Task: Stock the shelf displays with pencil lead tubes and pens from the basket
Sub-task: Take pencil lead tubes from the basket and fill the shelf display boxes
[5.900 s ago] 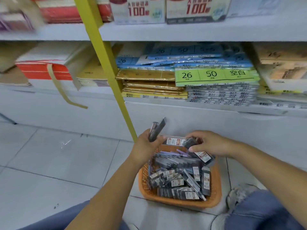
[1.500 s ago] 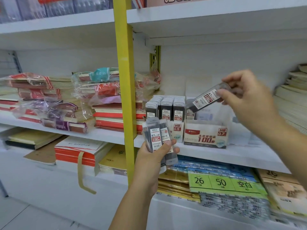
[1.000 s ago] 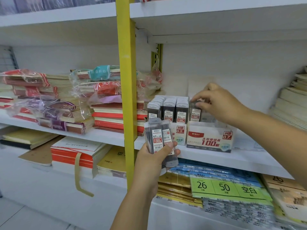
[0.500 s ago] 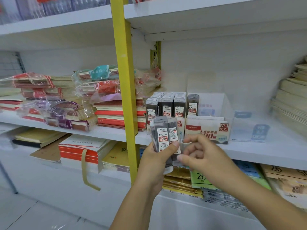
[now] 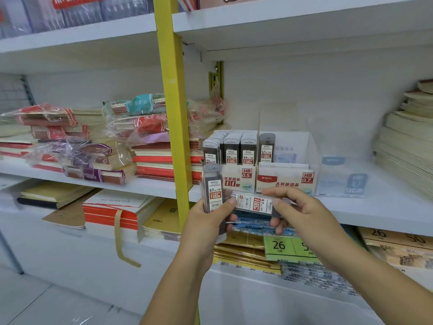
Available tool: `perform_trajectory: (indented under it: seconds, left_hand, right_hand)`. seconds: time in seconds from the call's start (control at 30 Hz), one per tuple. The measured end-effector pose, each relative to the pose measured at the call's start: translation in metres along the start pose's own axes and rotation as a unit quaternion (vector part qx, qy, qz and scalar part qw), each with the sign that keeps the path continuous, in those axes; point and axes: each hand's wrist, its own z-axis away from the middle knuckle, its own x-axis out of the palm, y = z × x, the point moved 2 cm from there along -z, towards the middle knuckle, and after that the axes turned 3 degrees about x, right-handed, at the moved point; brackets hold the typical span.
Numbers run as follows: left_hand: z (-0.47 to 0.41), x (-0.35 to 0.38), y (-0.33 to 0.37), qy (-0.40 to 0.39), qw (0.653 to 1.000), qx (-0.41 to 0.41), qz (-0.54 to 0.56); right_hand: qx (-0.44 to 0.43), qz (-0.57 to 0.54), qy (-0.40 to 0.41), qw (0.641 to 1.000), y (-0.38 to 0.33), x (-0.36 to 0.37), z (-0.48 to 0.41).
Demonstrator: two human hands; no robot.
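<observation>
My left hand [image 5: 208, 221] grips a small upright bundle of dark 0.7 pencil lead tubes [image 5: 213, 188] in front of the middle shelf. My right hand [image 5: 302, 209] pinches one lead tube [image 5: 254, 202] sideways, just right of the bundle and touching my left fingers. On the shelf behind stands the HB 0.5 display box [image 5: 236, 178], packed with tubes. Beside it the HB 0.7 display box [image 5: 284, 180] holds a single upright tube [image 5: 266, 147] at its left end. The basket is out of view.
A yellow upright post [image 5: 173, 118] runs down just left of my hands. Wrapped notebook stacks [image 5: 93, 146] fill the shelf's left side, and paper stacks [image 5: 407, 146] sit at the right. A clear empty display box [image 5: 342, 179] stands right of the 0.7 box. Label packs [image 5: 288, 247] lie below.
My right hand set one tube in the 0.7 box, came back to the bundle in my left hand, and has now drawn one tube out sideways.
</observation>
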Motion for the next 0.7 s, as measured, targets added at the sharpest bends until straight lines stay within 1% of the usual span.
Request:
perform_trajectory:
  seconds: [0.13,0.2,0.23,0.3,0.33,0.4,0.47,0.57,0.7]
  left_hand:
    - [-0.003,0.001,-0.001,0.002,1.000,0.022,-0.008]
    - [-0.004,0.003,0.001,-0.008,0.999,0.036,-0.019]
    - [-0.004,0.004,0.001,-0.010,0.999,0.038,-0.027]
    - [-0.006,0.005,0.001,-0.007,0.999,0.034,-0.031]
    - [-0.007,0.005,0.001,-0.007,0.999,0.030,-0.026]
    - [-0.008,0.004,0.001,-0.012,0.999,0.029,-0.025]
    - [-0.010,0.003,0.001,-0.021,0.999,0.033,-0.026]
    - [-0.012,0.003,0.001,-0.027,0.999,0.041,-0.007]
    - [-0.011,0.001,0.000,-0.037,0.998,0.042,-0.010]
  right_hand:
    - [-0.041,-0.022,0.028,0.999,-0.015,-0.009,-0.004]
    - [-0.103,-0.034,0.096,0.989,-0.035,-0.023,-0.011]
    - [-0.144,-0.019,0.142,0.979,-0.047,-0.033,-0.017]
    - [-0.220,0.087,0.217,0.947,-0.071,-0.052,-0.034]
    - [-0.243,0.156,0.234,0.928,-0.081,-0.058,-0.044]
    - [-0.252,0.284,0.227,0.897,-0.095,-0.064,-0.066]
    - [-0.239,0.361,0.182,0.883,-0.096,-0.061,-0.086]
    - [-0.233,0.401,0.120,0.878,-0.088,-0.050,-0.105]
    - [-0.203,0.382,0.095,0.897,-0.075,-0.047,-0.125]
